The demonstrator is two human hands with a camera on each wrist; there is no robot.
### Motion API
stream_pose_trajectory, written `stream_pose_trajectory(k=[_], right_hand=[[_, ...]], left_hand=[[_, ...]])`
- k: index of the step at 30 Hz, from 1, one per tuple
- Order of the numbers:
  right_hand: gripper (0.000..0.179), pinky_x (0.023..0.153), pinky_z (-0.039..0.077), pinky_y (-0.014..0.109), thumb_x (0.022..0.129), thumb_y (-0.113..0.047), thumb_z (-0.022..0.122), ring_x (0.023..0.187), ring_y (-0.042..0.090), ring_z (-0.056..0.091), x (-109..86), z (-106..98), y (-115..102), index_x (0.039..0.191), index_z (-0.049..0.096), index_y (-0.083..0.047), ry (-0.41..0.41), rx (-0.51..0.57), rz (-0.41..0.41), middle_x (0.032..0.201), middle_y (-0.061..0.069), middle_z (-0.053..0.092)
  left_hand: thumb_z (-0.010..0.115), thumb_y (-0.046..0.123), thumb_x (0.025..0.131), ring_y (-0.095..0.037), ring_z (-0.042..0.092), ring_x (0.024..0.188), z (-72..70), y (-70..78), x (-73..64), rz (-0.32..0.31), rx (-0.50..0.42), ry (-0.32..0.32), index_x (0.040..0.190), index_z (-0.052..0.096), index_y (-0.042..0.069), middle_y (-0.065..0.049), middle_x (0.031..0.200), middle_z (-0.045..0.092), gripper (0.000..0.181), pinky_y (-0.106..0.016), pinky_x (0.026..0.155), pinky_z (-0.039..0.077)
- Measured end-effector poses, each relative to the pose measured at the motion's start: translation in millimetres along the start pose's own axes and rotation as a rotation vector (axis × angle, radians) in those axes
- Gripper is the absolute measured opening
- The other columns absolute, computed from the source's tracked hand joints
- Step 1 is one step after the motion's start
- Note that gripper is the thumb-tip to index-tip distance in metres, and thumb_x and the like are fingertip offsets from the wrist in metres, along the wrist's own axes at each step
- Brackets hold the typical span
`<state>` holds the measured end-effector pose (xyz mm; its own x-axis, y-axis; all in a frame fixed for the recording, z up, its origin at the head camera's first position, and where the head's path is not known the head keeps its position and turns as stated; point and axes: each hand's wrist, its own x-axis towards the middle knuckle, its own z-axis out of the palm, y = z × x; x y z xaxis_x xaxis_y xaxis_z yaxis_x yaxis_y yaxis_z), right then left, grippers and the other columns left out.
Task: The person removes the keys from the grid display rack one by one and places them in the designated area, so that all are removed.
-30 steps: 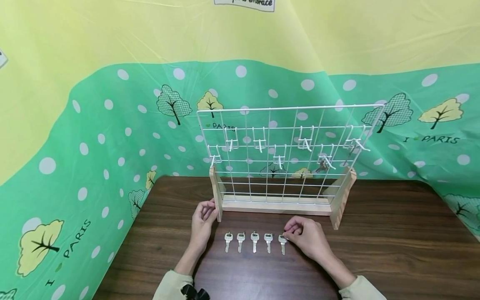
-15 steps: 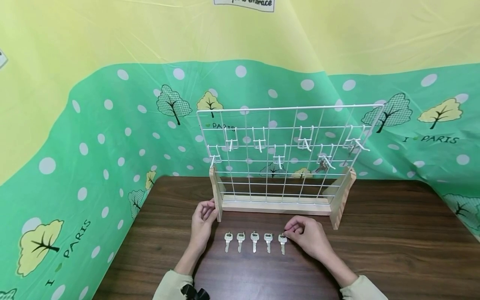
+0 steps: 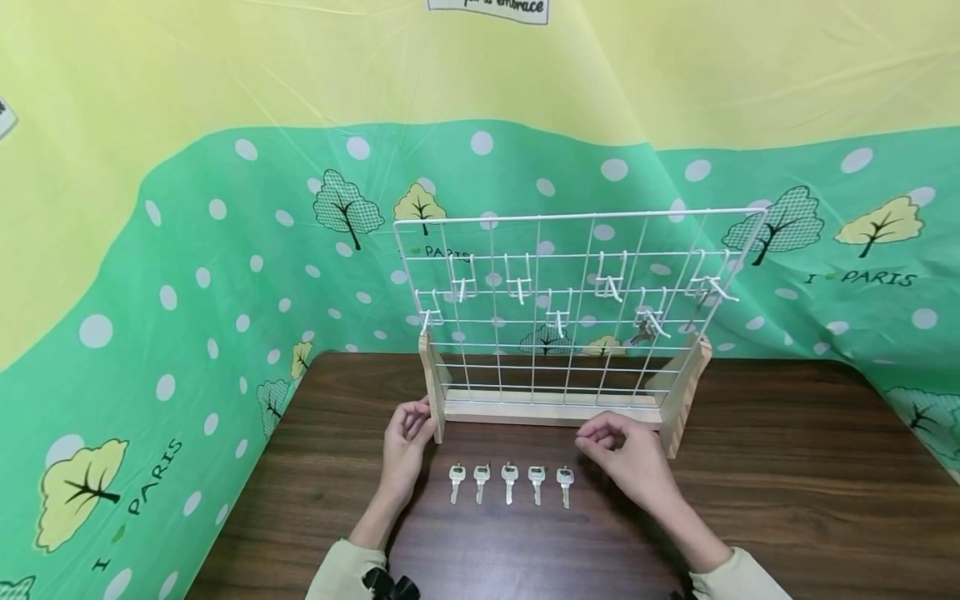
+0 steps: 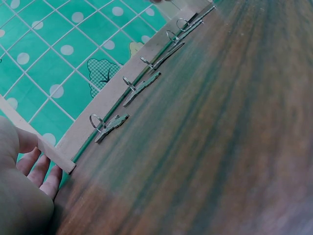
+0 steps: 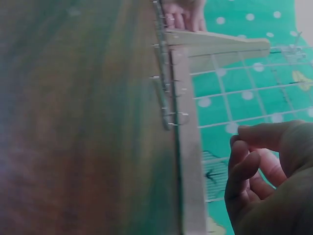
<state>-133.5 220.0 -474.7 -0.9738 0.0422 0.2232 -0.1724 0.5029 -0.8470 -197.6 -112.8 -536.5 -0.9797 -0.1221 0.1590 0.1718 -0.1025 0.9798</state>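
Where rack (image 3: 555, 411) overlaps, left fingers (image 3: 411, 408) half-hidden

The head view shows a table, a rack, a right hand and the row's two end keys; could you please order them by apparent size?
1. Table
2. Rack
3. Right hand
4. Leftmost key and rightmost key: look alike, so unranked

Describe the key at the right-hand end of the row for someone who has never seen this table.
On the dark wooden table, find the wood-and-wire rack. Just in front of it lies a row of five silver keys. The right-end key is the last one, set apart as the nearest of the five to the right hand.
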Motion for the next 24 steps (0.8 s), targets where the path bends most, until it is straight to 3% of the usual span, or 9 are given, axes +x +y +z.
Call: stream_pose_trajectory(k=[4, 7, 15, 20, 24], right_hand=[[0.011, 0.055, 0.054, 0.022, 0.092, 0.004, 0.085, 0.066, 0.007, 0.062, 2.4, -8.8, -10.6, 0.095, 0.079, -0.004, 0.061, 0.062, -0.009, 0.082, 0.004, 0.073], [0.007, 0.060, 0.054, 0.017, 0.094, 0.003, 0.084, 0.070, 0.005, 0.064, 4.2, -15.4, -18.4, 0.098, 0.079, -0.001, 0.117, 0.092, -0.027, 0.085, 0.004, 0.074], [0.007, 0.060, 0.050, 0.013, 0.096, 0.000, 0.085, 0.068, 0.005, 0.062, 8.9, -28.7, -34.2, 0.102, 0.081, -0.001, 0.325, 0.157, -0.040, 0.081, -0.009, 0.072], [0.009, 0.051, 0.045, 0.013, 0.096, 0.002, 0.083, 0.059, 0.004, 0.059, 16.2, -32.8, -42.4, 0.104, 0.080, 0.004, 0.473, 0.258, -0.068, 0.076, -0.009, 0.071], [0.014, 0.048, 0.045, 0.012, 0.097, 0.005, 0.080, 0.053, 0.004, 0.058, 22.0, -34.6, -47.4, 0.109, 0.076, 0.010, 0.568, 0.365, -0.111, 0.077, -0.005, 0.072]], left_hand=[[0.063, -0.014, 0.103, -0.023, 0.064, 0.137, 0.2, 0.0, -0.1, -0.001, 0.000, -0.001, 0.113, 0.059, -0.008, -0.034, 0.148, 0.063, 0.012, -0.020, 0.113, 0.051], [0.064, -0.014, 0.103, -0.024, 0.063, 0.138, 0.4, 0.1, -0.1, -0.003, 0.003, 0.001, 0.113, 0.060, -0.008, -0.033, 0.148, 0.064, 0.012, -0.021, 0.114, 0.051], [0.065, -0.011, 0.104, -0.025, 0.063, 0.139, 0.2, 0.5, -0.4, -0.004, 0.010, -0.001, 0.116, 0.055, -0.017, -0.032, 0.148, 0.064, 0.017, -0.022, 0.115, 0.051], [0.065, -0.012, 0.104, -0.029, 0.062, 0.141, -0.4, 0.4, -0.2, -0.002, 0.008, -0.002, 0.113, 0.057, -0.013, -0.033, 0.148, 0.064, 0.012, -0.021, 0.115, 0.051], [0.064, -0.013, 0.103, -0.024, 0.063, 0.139, -0.5, 0.0, 0.2, 0.000, 0.009, -0.002, 0.112, 0.058, -0.010, -0.034, 0.148, 0.063, 0.011, -0.020, 0.114, 0.051]])
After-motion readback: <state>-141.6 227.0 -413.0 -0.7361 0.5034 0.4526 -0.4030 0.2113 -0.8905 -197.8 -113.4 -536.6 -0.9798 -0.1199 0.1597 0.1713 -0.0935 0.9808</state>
